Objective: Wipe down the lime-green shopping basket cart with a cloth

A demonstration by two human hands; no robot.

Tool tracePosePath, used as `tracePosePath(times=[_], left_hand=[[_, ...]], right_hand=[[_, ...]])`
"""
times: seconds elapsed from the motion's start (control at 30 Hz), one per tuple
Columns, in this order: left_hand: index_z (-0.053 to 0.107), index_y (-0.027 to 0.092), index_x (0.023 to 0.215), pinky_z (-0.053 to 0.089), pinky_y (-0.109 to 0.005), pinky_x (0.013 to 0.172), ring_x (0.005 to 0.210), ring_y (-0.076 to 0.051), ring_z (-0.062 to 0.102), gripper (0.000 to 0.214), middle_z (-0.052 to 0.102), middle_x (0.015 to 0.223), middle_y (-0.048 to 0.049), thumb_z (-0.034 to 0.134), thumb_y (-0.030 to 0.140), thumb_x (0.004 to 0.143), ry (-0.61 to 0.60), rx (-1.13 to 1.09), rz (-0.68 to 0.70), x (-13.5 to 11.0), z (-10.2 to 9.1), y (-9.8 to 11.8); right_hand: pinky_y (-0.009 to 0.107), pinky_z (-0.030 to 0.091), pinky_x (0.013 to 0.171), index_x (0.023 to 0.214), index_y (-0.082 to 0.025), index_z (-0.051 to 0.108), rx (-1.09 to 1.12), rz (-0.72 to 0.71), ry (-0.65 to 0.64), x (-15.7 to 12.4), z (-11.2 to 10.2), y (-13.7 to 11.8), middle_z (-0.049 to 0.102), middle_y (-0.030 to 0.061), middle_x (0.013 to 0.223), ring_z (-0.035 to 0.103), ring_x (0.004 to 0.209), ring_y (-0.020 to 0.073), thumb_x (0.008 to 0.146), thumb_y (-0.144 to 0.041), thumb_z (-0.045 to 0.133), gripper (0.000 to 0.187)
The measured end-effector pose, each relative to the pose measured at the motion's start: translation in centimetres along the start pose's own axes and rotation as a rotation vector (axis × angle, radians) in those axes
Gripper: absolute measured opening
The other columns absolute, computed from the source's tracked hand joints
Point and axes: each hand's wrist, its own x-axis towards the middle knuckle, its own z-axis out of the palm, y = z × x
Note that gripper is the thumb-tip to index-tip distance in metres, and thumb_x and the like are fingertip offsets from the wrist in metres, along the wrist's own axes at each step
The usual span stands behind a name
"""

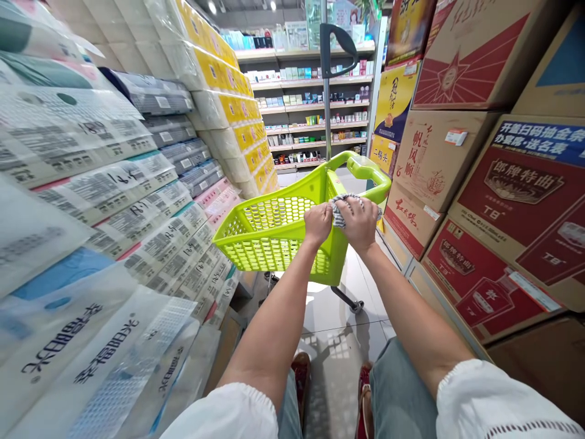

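Note:
A lime-green shopping cart (292, 235) with a perforated plastic basket stands in front of me, turned sideways. My left hand (319, 222) is closed in a fist around the near rim of its basket. Beside it, almost touching, my right hand (359, 221) presses a grey-and-white striped cloth (339, 214) against the cart's rim, fingers wrapped over the fabric. Part of the cloth is hidden under that hand. The cart's looped green handle (379, 186) rises just beyond my right hand. Inside the basket I see only its own walls.
Stacked packs of paper goods (155, 225) line the left side, with yellow-labelled packs (228, 103) behind them. Cardboard boxes (443, 158) are piled on the right. A metal pole with a dark handle (326, 79) stands beyond the cart, before stocked shelves (315, 125).

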Motion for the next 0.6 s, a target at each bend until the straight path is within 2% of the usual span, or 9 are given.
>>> tracePosePath(times=[0.07,0.17,0.27,0.37,0.5,0.6], left_hand=[[0.055,0.021,0.070,0.031,-0.030,0.069,0.081,-0.018,0.058,0.053,0.067,0.081,-0.0047,0.018,0.046,0.099,0.009,-0.005,-0.018,0.0,-0.1,0.0],[0.053,0.021,0.066,0.030,-0.030,0.068,0.077,-0.017,0.058,0.056,0.066,0.076,-0.0042,0.018,0.049,0.099,0.021,-0.015,-0.032,-0.1,-0.1,0.3],[0.053,0.021,0.066,0.030,-0.031,0.068,0.077,-0.018,0.058,0.055,0.065,0.075,-0.0040,0.019,0.049,0.099,0.038,-0.021,-0.034,-0.1,0.0,0.5],[0.055,0.022,0.068,0.032,-0.031,0.070,0.081,-0.018,0.059,0.054,0.067,0.078,-0.0043,0.020,0.047,0.099,0.032,-0.008,-0.041,-0.1,0.1,0.5],[0.058,0.022,0.075,0.034,-0.031,0.073,0.085,-0.018,0.059,0.048,0.069,0.086,-0.0052,0.021,0.040,0.100,-0.008,-0.004,-0.017,-0.2,-0.2,0.2],[0.058,0.022,0.076,0.034,-0.030,0.073,0.084,-0.019,0.059,0.046,0.068,0.087,-0.0055,0.021,0.038,0.100,-0.031,-0.029,-0.003,-0.5,-0.7,0.0]], right_hand=[[0.042,0.030,0.093,0.118,-0.031,0.062,-0.023,0.061,0.032,0.8,-0.7,1.5,0.061,0.0074,0.118,0.043,0.108,0.0258,0.089,-0.030,0.051,0.031],[0.044,0.032,0.091,0.118,-0.027,0.062,-0.036,0.244,0.121,2.0,-1.8,3.8,0.060,0.0084,0.117,0.043,0.106,0.0268,0.086,-0.031,0.052,0.033],[0.045,0.034,0.091,0.118,-0.024,0.061,-0.003,0.353,0.172,2.6,-2.3,4.3,0.059,0.0101,0.116,0.042,0.105,0.0280,0.082,-0.028,0.052,0.037],[0.046,0.035,0.090,0.115,-0.024,0.062,0.036,0.299,0.137,2.1,-2.0,2.3,0.059,0.0110,0.115,0.042,0.105,0.0284,0.083,-0.027,0.050,0.035],[0.045,0.032,0.093,0.114,-0.028,0.064,0.048,0.115,0.040,0.7,-1.0,-1.3,0.061,0.0091,0.115,0.043,0.107,0.0282,0.087,-0.031,0.050,0.031],[0.044,0.031,0.093,0.116,-0.031,0.064,0.023,-0.003,-0.003,0.2,-0.8,-1.5,0.062,0.0074,0.117,0.043,0.109,0.0278,0.089,-0.031,0.050,0.031]])
